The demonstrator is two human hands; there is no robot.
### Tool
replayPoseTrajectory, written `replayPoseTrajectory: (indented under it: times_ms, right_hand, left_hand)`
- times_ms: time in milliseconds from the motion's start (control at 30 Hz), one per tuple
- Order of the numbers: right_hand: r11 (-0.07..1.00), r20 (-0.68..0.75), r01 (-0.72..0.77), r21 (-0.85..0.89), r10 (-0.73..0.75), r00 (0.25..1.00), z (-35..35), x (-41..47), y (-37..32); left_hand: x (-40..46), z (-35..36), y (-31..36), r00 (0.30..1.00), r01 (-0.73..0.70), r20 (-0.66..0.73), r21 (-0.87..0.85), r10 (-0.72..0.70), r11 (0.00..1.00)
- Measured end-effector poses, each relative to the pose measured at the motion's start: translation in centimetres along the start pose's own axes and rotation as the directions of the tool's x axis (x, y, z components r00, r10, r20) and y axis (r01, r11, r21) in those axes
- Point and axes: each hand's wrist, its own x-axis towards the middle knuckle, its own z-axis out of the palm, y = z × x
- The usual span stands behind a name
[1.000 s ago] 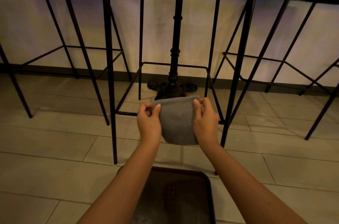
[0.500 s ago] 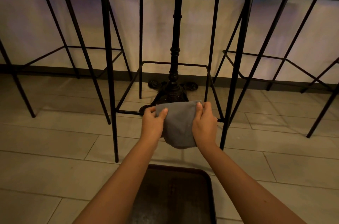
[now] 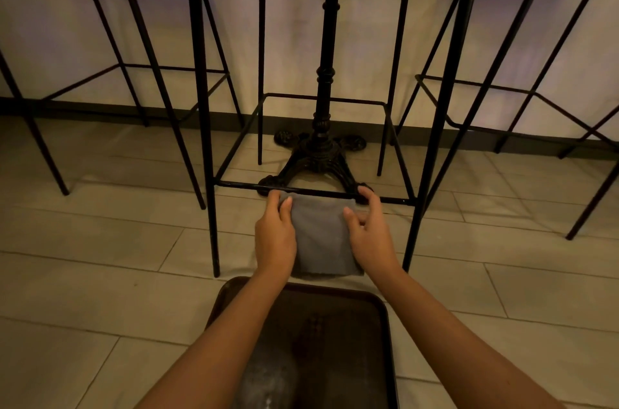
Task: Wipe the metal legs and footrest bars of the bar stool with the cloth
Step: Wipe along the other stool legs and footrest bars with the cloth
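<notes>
At floor level the bar stool (image 3: 432, 147) stands on thin black metal legs, rigid and likely smooth, with its front footrest bar (image 3: 241, 186) running straight across between them. Over that bar hangs the grey cloth (image 3: 321, 234), soft, light and limp, so it probably needs folding round the rod. The left hand (image 3: 275, 234) and right hand (image 3: 370, 234) each pinch a top corner, thumbs in front.

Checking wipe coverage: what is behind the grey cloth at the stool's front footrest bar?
The cloth hangs over the front footrest bar, hiding its middle stretch. Behind shows the ornate table base; its front feet are partly covered by cloth and hands.
</notes>
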Motion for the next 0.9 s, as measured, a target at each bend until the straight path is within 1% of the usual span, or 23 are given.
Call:
replayPoseTrajectory:
  times_ms: [67, 133, 200, 233, 333, 433, 467, 567, 667, 733, 833, 900]
  right_hand:
    - [0.997, 0.024, 0.078, -0.024, -0.078, 0.997, 0.2, -0.6, 1.0]
    - [0.986, 0.062, 0.151, -0.067, -0.147, 0.987, 0.4, -1.2, 1.9]
    - [0.975, 0.083, 0.179, -0.130, -0.169, 0.982, 0.5, -1.8, 2.9]
    - [0.973, 0.085, 0.176, -0.151, -0.165, 0.983, 0.6, -1.9, 3.6]
    - [0.979, 0.125, 0.109, -0.174, -0.088, 0.988, 0.7, -2.3, 5.8]
    - [0.971, 0.191, 0.021, -0.236, 0.025, 0.981, 0.6, -2.4, 8.1]
    - [0.967, 0.218, -0.001, -0.256, 0.059, 0.974, 0.6, -2.6, 8.9]
    - [0.959, 0.288, -0.046, -0.281, 0.129, 0.949, 1.1, -3.1, 11.3]
    - [0.940, 0.319, -0.039, -0.338, 0.154, 0.935, 1.8, -3.5, 13.5]
    - [0.936, 0.342, -0.059, -0.346, 0.185, 0.921, 2.3, -4.0, 15.0]
    - [0.930, 0.407, -0.092, -0.356, 0.243, 0.881, 3.2, -4.7, 17.0]
    - [0.920, 0.442, -0.119, -0.373, 0.289, 0.849, 3.9, -5.0, 18.1]
  left_hand:
    - [-0.3, 0.2, -0.7, 1.000, 0.001, -0.032, 0.011, -0.001, 1.000]
    - [-0.7, 0.2, -1.1, 0.999, -0.003, -0.043, -0.020, 0.002, 1.000]
    - [-1.1, 0.3, -1.9, 1.000, -0.011, -0.004, -0.064, 0.011, 0.998]
    - [-1.3, 0.3, -2.4, 0.999, -0.014, 0.039, -0.077, 0.017, 0.997]
    - [-1.7, 0.3, -4.9, 0.973, 0.031, 0.230, -0.096, -0.008, 0.995]
    - [-2.0, 0.1, -7.5, 0.897, 0.092, 0.438, -0.072, -0.052, 0.993]
    - [-2.1, 0.1, -8.3, 0.873, 0.098, 0.483, -0.043, -0.065, 0.994]
    - [-2.4, 0.3, -10.5, 0.829, 0.064, 0.549, 0.097, -0.107, 0.993]
    - [-2.7, 0.9, -12.6, 0.773, 0.109, 0.612, 0.127, -0.164, 0.986]
    - [-3.1, 1.1, -14.2, 0.738, 0.101, 0.648, 0.168, -0.187, 0.981]
    - [-3.5, 1.4, -16.9, 0.680, 0.090, 0.690, 0.256, -0.247, 0.962]
    - [-3.8, 1.6, -18.5, 0.654, 0.074, 0.700, 0.318, -0.287, 0.945]
